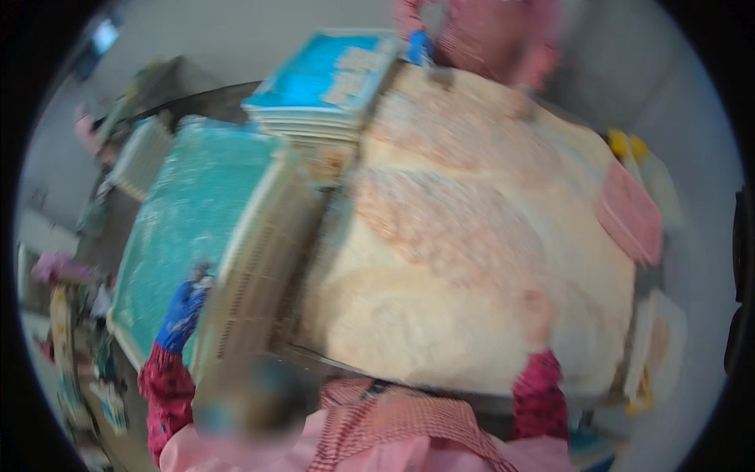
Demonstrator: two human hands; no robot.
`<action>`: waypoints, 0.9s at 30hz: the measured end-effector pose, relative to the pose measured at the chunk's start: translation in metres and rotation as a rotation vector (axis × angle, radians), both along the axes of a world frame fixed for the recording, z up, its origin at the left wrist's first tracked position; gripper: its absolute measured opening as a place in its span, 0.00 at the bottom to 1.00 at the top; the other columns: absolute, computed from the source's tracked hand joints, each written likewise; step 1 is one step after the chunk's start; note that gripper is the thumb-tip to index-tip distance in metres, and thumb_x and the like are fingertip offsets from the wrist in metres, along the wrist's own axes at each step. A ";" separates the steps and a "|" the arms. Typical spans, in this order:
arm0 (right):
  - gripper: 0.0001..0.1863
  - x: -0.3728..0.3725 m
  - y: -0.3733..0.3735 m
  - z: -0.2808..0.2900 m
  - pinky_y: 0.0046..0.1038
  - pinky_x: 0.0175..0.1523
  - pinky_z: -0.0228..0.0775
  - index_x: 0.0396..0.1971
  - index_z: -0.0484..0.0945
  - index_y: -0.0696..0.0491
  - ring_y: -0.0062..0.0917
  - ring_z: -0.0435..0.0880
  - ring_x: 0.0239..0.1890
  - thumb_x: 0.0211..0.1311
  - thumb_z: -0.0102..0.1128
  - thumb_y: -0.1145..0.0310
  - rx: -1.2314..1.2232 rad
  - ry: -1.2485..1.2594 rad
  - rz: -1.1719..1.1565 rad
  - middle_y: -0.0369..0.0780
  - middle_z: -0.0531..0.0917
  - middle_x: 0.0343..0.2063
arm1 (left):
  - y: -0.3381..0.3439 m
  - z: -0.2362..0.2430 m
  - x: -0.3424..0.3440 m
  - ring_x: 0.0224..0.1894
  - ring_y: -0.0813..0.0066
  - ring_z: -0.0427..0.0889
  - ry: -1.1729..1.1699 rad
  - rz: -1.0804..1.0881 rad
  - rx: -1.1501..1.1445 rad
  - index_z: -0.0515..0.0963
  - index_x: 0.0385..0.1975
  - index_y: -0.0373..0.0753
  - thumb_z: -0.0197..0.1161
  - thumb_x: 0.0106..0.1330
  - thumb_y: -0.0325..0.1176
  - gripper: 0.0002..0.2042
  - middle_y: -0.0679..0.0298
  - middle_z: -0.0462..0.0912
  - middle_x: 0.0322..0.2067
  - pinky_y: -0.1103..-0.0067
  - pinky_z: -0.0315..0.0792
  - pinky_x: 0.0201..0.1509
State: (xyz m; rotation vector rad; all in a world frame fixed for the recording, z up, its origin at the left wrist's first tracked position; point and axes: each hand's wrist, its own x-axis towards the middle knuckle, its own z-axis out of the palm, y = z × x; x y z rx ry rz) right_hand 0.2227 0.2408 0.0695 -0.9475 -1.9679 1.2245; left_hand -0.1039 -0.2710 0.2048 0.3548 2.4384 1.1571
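Observation:
My left hand (182, 315), in a blue glove dusted with white, is over the near right part of a tray lined with turquoise sheet (197, 189). Its fingers are closed about a small greyish thing (202, 273), too blurred to name. My bare right hand (537, 316) is low over a table covered in pale powder (409, 330), at the near right end of a long heap of pinkish, powder-coated pieces (448, 224). Motion smears its fingers, so I cannot tell what it holds.
The lined tray tops a stack of cream crates (255, 252). Behind stands another stack with a blue-lined tray (303, 75) partly filled with pale pieces. A second pinkish heap (464, 130) lies farther back, before a co-worker (480, 39). A pink basket (631, 212) sits at the right edge.

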 end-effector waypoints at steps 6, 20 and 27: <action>0.24 0.048 -0.049 -0.002 0.32 0.50 0.64 0.43 0.74 0.53 0.36 0.74 0.44 0.42 0.66 0.64 0.158 -0.509 0.573 0.42 0.76 0.40 | 0.153 -0.032 0.082 0.61 0.61 0.59 0.406 -0.760 0.112 0.57 0.59 0.36 0.61 0.56 0.38 0.32 0.54 0.62 0.58 0.69 0.52 0.64; 0.13 0.072 -0.066 -0.027 0.33 0.52 0.63 0.39 0.76 0.48 0.34 0.73 0.45 0.51 0.53 0.67 0.357 -0.365 0.184 0.37 0.77 0.41 | 0.318 -0.191 0.187 0.44 0.58 0.72 0.626 -1.131 0.056 0.73 0.45 0.43 0.59 0.51 0.35 0.18 0.57 0.74 0.43 0.69 0.67 0.48; 0.26 0.010 -0.083 -0.014 0.36 0.65 0.44 0.57 0.59 0.56 0.37 0.58 0.61 0.61 0.44 0.59 0.365 -0.126 0.149 0.48 0.64 0.56 | 0.329 -0.239 0.210 0.40 0.71 0.75 -1.480 -0.158 0.762 0.70 0.46 0.38 0.48 0.65 0.44 0.17 0.65 0.76 0.41 0.75 0.70 0.45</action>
